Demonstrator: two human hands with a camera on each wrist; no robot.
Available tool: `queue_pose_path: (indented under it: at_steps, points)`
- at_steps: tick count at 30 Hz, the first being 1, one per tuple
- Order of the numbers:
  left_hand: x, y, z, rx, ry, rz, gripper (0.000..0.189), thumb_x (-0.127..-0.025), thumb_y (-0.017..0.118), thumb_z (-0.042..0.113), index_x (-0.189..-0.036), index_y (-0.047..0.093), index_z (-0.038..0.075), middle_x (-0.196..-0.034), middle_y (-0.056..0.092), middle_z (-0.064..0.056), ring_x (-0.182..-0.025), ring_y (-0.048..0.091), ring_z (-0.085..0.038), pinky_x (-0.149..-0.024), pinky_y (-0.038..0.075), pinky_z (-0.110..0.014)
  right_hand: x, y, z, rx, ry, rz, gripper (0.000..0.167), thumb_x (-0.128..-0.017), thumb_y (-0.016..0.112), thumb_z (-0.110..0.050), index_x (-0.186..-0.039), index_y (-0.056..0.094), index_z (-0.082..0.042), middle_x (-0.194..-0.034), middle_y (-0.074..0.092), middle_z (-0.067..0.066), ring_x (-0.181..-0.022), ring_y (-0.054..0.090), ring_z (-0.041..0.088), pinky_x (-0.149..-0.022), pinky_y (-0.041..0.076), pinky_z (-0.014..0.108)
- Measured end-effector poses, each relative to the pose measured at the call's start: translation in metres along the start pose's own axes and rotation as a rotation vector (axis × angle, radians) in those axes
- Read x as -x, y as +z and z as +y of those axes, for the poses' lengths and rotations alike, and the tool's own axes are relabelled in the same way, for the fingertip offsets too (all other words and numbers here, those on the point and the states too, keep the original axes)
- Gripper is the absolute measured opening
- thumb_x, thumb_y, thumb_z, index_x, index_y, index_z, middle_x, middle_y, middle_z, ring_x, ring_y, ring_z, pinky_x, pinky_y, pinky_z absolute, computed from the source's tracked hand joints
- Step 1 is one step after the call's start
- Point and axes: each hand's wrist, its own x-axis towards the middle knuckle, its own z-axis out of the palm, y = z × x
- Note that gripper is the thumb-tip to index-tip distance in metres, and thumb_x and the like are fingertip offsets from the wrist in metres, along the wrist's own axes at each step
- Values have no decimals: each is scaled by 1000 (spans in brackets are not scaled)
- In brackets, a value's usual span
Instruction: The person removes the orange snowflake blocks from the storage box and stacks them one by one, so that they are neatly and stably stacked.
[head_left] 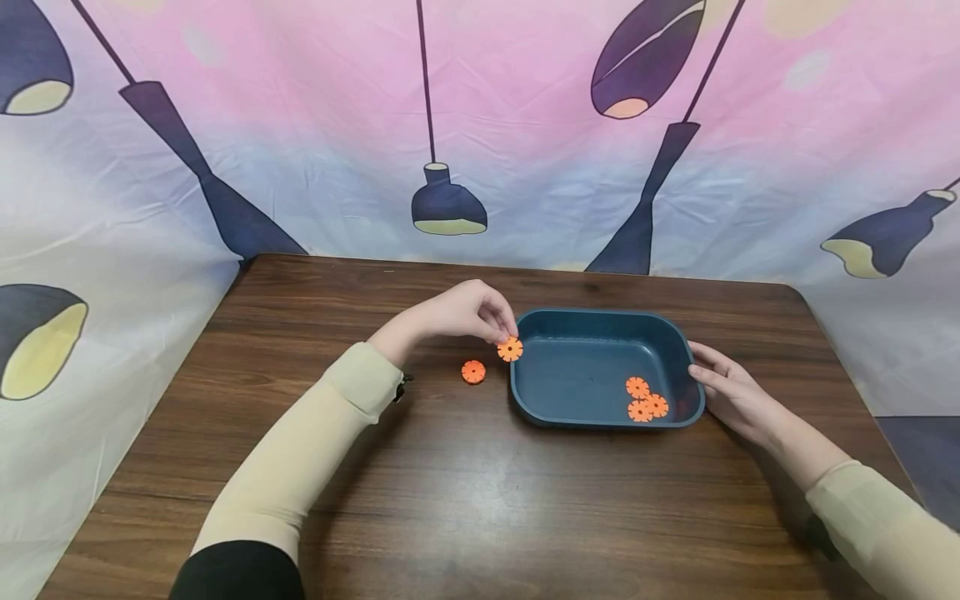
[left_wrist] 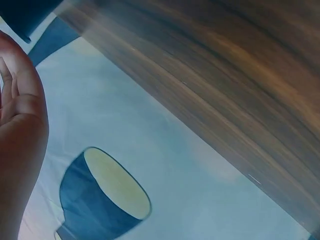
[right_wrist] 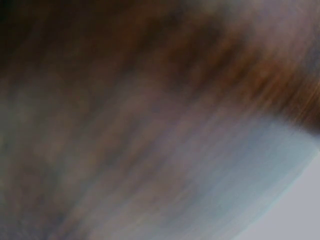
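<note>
In the head view my left hand (head_left: 476, 312) pinches an orange notched plastic disc (head_left: 510, 349) by its upper edge, right at the left rim of a dark blue rectangular basin (head_left: 577, 400). Another orange disc (head_left: 473, 372) lies on the table just below that hand. Inside the basin, near its right front corner, three orange discs (head_left: 640, 410) lie close together. My right hand (head_left: 738, 400) holds the basin's right end, thumb on the rim and fingers along the outer wall. Only part of the left hand (left_wrist: 22, 105) shows in the left wrist view, without the disc.
The brown wooden table (head_left: 480, 517) carries the basin. Behind it hangs a pastel cloth (head_left: 330, 167) printed with dark lamps, which continues down both sides. The right wrist view is blurred.
</note>
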Motion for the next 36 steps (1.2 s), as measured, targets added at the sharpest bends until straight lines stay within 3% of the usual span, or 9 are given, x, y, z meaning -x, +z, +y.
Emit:
queue_pose_path:
  at_steps: [5, 11, 27, 36]
  points:
    - [13, -2, -10, 2, -23, 8, 12, -93, 77, -2, -104, 80, -1, -98, 81, -13, -85, 77, -14, -82, 65, -32, 0, 1, 1, 13, 13, 21, 34, -114, 44, -13, -142, 47, -32, -133, 65, -19, -122, 63, -7, -98, 53, 13]
    - [21, -1, -20, 6, -64, 10, 12, -92, 77, -4, -104, 80, -3, -96, 82, -13, -80, 75, -6, -80, 64, -28, 1, 0, 1, 3, 6, 13, 34, -114, 44, -12, -142, 48, -32, -134, 65, -18, -123, 63, -6, -99, 53, 13]
    - [24, 4, -30, -56, -103, -48, 12, -91, 75, -7, -100, 81, -4, -88, 81, -13, -72, 68, -2, -72, 59, -22, 1, 0, 1, -22, -19, -19, 36, -114, 42, -10, -141, 50, -33, -135, 66, -17, -124, 64, -4, -99, 54, 14]
    - [26, 4, -35, -91, -109, -43, 12, -91, 75, -6, -100, 82, -3, -89, 81, -12, -73, 67, -2, -73, 57, -21, 0, 0, 0, -22, -11, -11, 35, -114, 42, -11, -141, 51, -33, -135, 66, -17, -123, 63, -5, -99, 54, 14]
